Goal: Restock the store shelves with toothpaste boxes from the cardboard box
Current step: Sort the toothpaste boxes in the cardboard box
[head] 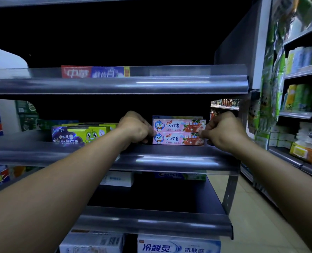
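my left hand (136, 128) fingers curled, gripping left ends of two stacked pink toothpaste boxes (179, 138); right hand (223, 131) pinching right ends. stack on right part of middle shelf (169, 158), just behind front lip; green boxes (89, 133) further left. cardboard box not in view. risk, i judge: uneven squeeze skews stack, top box slides off.
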